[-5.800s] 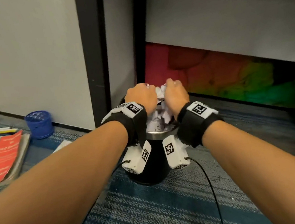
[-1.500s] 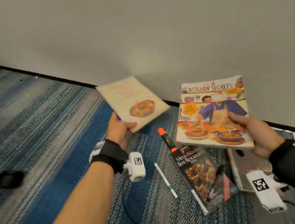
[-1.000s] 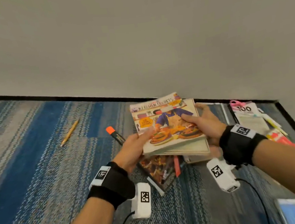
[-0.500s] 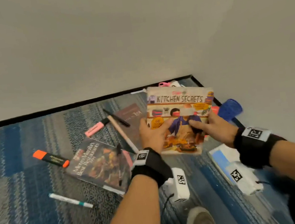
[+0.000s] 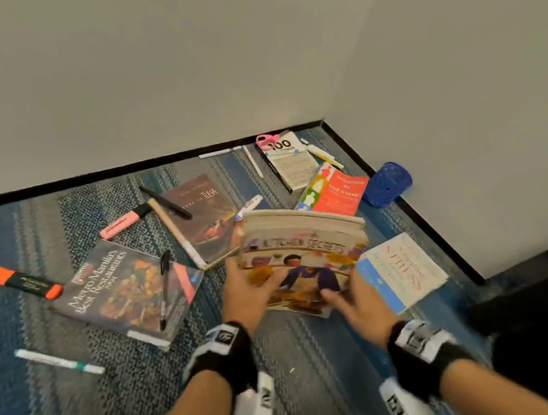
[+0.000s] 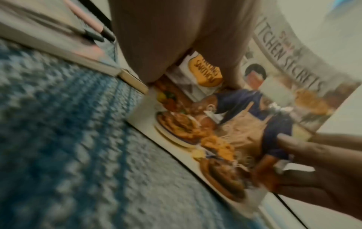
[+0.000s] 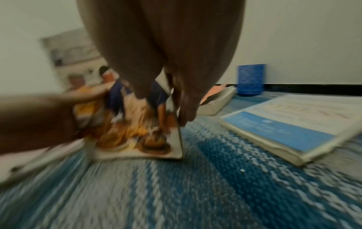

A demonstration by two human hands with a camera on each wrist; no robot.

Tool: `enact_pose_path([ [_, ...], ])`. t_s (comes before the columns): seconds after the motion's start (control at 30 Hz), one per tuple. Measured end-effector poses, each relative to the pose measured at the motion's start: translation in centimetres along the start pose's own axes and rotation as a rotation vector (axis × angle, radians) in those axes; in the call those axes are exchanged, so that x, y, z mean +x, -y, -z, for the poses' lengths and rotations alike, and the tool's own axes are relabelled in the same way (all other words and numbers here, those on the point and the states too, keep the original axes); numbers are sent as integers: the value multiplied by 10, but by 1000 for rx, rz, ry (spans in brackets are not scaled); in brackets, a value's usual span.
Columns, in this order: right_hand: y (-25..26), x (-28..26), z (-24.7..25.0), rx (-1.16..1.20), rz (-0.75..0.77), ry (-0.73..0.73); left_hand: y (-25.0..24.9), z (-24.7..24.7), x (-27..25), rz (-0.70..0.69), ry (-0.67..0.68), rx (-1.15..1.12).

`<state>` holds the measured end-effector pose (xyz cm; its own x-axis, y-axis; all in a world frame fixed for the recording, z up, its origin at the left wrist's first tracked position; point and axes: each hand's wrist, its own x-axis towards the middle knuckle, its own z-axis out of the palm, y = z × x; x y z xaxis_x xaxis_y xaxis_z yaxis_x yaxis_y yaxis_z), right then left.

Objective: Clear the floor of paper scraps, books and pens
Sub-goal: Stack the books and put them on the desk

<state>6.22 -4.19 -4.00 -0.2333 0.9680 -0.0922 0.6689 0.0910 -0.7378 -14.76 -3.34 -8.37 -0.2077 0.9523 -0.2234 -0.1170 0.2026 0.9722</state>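
Observation:
Both hands hold a stack of books fronted by the Kitchen Secrets cookbook (image 5: pixel 302 255), tilted up with its lower edge down at the blue carpet. My left hand (image 5: pixel 257 278) grips its left side, thumb on the cover (image 6: pixel 264 108). My right hand (image 5: pixel 342 295) grips the lower right corner, thumb on the cover and fingers down the edge (image 7: pixel 184 108). On the floor lie the Metro Manila book (image 5: pixel 120 291) with a black pen (image 5: pixel 164 293) on it, a dark book (image 5: pixel 204 212), an orange highlighter (image 5: pixel 23 283), a pink highlighter (image 5: pixel 119 224) and a white-green pen (image 5: pixel 60 361).
A white-and-blue book (image 5: pixel 401 267) lies just right of the held stack. An orange book (image 5: pixel 336 189), a "100" book (image 5: pixel 289 160), pink scissors (image 5: pixel 266 138) and several pens sit in the corner. A blue mesh cup (image 5: pixel 387 184) stands against the right wall.
The Kitchen Secrets stack has come down from mid-air to the carpet, between the dark book and the white-and-blue book. Both hands have kept their hold on it.

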Motion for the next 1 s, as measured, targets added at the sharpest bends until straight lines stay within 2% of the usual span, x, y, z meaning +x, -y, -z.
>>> enact_pose_path([
  [0.07, -2, 5, -11, -6, -50, -56, 11, 10, 7, 41, 49, 186],
  [0.13, -4, 17, -5, -39, -104, -32, 8, 13, 12, 57, 88, 355],
  [0.27, -21, 41, 16, -180, -152, 158, -1, 4, 10, 142, 100, 751],
  [0.4, -43, 46, 24, -398, -329, 412, 7, -13, -5, 329, 81, 1062],
  [0.43, -50, 48, 30, -494, -327, 385, 10, -17, -8, 351, 92, 1122],
  [0.47, -59, 49, 40, -590, -323, 297, 12, -20, -10, 371, 108, 1165],
  [0.53, -75, 52, 67, -652, -354, 51, 16, -22, -10, 390, 132, 1200],
  [0.57, -84, 53, 81, -653, -410, -49, 18, -21, -8, 393, 142, 1203],
  [0.63, -108, 51, 107, -642, -614, -162, 23, -19, -6, 399, 176, 1196],
  [0.7, -141, 45, 122, -569, -829, -153, 27, -18, -7, 401, 211, 1191],
  [0.77, -169, 38, 127, -360, -942, -131, 26, -19, -8, 404, 211, 1221],
  [0.83, -179, 32, 125, -184, -953, -181, 22, -21, -8, 399, 192, 1292],
  [0.93, -183, 30, 124, -186, -970, -267, 14, -24, -6, 397, 194, 1355],
  [1.0, -187, 35, 129, -76, -993, -331, 12, -24, -4, 408, 213, 1356],
])
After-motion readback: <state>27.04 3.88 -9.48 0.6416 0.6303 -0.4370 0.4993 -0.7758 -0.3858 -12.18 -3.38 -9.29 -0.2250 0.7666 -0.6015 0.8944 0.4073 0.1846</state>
